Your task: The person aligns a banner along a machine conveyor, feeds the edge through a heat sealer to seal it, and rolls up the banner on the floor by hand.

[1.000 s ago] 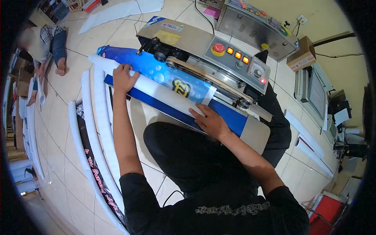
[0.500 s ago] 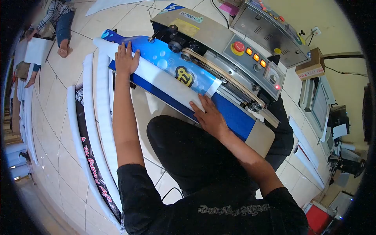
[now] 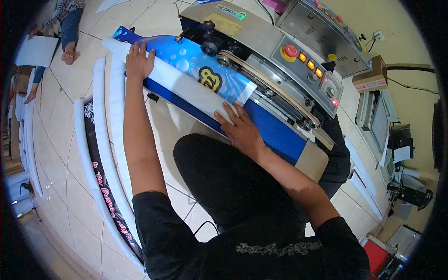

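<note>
A white roll with a blue printed sheet [image 3: 186,58] lies along a blue belt [image 3: 275,133], beside a metal machine [image 3: 261,42] with lit orange buttons and a red knob. My left hand [image 3: 139,62] rests on the far left part of the white roll [image 3: 177,83], its fingers extended. Near the roll's right end, my right hand [image 3: 240,128] lies on it with fingers spread. The sheet's right edge, with a yellow and black logo, runs beside the machine's rollers.
Long rolled banners [image 3: 105,158] lie on the tiled floor at the left. A second metal machine [image 3: 322,37] and a cardboard box [image 3: 371,77] stand at the upper right. At the upper left, another person [image 3: 70,28] is by a white sheet [image 3: 37,51].
My left hand has opened from a curled hold to extended fingers on the roll. The view has shifted, and the other person's white sheet shows more fully.
</note>
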`<state>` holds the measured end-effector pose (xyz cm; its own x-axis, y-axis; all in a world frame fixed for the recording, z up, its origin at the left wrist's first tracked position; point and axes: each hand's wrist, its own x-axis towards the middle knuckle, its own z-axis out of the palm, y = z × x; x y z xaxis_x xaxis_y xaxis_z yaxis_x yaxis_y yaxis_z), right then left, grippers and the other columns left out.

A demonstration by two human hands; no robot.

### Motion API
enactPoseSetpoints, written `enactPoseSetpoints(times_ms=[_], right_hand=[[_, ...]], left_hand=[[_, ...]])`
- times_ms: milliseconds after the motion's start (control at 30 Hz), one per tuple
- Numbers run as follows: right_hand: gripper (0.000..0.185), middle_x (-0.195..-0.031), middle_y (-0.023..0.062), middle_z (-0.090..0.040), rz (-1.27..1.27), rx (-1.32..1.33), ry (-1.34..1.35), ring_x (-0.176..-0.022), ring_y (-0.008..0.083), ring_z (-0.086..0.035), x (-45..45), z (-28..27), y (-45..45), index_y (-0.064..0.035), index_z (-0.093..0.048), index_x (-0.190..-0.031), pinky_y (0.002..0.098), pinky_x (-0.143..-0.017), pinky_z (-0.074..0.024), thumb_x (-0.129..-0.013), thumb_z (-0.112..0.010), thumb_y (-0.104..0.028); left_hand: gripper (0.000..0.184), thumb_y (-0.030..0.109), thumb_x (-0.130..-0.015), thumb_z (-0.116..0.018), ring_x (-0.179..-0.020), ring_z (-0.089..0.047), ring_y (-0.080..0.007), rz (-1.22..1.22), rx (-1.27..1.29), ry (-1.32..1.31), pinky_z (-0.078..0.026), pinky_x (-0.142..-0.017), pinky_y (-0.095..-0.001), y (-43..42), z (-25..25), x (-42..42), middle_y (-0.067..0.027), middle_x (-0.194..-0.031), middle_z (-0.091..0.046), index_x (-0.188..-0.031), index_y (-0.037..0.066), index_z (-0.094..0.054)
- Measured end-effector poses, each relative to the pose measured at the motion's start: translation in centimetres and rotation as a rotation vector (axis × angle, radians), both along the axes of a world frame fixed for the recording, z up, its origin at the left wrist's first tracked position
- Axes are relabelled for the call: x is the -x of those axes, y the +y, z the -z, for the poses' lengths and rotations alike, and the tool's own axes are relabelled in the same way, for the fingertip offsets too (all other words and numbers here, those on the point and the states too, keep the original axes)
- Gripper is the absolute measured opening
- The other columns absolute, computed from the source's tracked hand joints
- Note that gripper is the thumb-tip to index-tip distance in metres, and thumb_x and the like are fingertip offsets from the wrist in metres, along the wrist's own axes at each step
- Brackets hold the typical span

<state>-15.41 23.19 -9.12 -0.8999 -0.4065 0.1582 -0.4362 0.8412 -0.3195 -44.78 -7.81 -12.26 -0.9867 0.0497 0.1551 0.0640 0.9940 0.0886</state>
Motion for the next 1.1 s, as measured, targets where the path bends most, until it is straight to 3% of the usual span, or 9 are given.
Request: enactPoseSetpoints(times_ms=[300,467,767,933,1100], right_hand=[[0.063,-0.143,0.0170,-0.040,-0.021,0.086,0.152,-0.129,0.0427,-0.041,1.4,0.3,-1.5,-0.0131,-0.047,-0.138,0.0490,-0.109,-0.0379,-0.079,-0.068,-0.008],[0.056,-0.143,0.0169,-0.042,-0.005,0.055,0.162,-0.129,0.0430,-0.042,2.1,0.4,-2.6,-0.0118,-0.050,-0.136,0.0507,-0.109,-0.0371,-0.082,-0.064,-0.010],[0.049,-0.140,0.0165,-0.048,0.001,0.065,0.151,-0.133,0.0361,-0.041,1.5,1.0,-2.0,-0.0017,-0.048,-0.135,0.0485,-0.110,-0.0357,-0.088,-0.055,-0.010],[0.047,-0.142,0.0169,-0.046,-0.098,0.020,0.010,-0.136,0.0329,-0.040,-2.3,-0.3,2.0,-0.0003,-0.045,-0.137,0.0468,-0.112,-0.0342,-0.092,-0.052,-0.010],[0.047,-0.142,0.0157,-0.047,-0.098,0.084,-0.174,-0.136,0.0314,-0.040,-9.2,-2.9,7.5,-0.0011,-0.050,-0.134,0.0472,-0.115,-0.0304,-0.089,-0.058,-0.011]], left_hand=[[0.078,0.058,-0.095,-0.029,-0.146,-0.014,-0.0381,-0.105,-0.039,-0.071,-0.009,-0.117,-0.0541,2.7,-0.5,-4.2,-0.0220,-0.157,-0.019,-0.151,0.003,-0.024],[0.081,0.054,-0.094,-0.036,-0.144,-0.019,-0.0421,0.061,-0.046,0.061,-0.012,-0.117,-0.0536,6.9,-0.5,-9.7,-0.0311,-0.151,-0.025,-0.144,-0.009,-0.031],[0.065,0.036,-0.095,-0.048,-0.140,-0.027,-0.0433,0.288,-0.135,0.179,-0.018,-0.115,-0.0530,9.3,-1.1,-16.1,-0.0305,-0.147,-0.033,-0.139,-0.010,-0.037],[0.063,0.039,-0.096,-0.045,-0.140,-0.030,-0.0398,0.349,-0.231,0.128,-0.020,-0.116,-0.0493,6.8,-1.6,-14.6,-0.0268,-0.149,-0.034,-0.141,-0.005,-0.039],[0.064,0.041,-0.095,-0.046,-0.140,-0.030,-0.0398,0.362,-0.229,0.088,-0.021,-0.115,-0.0488,4.8,-1.5,-13.0,-0.0265,-0.149,-0.034,-0.141,-0.003,-0.040]])
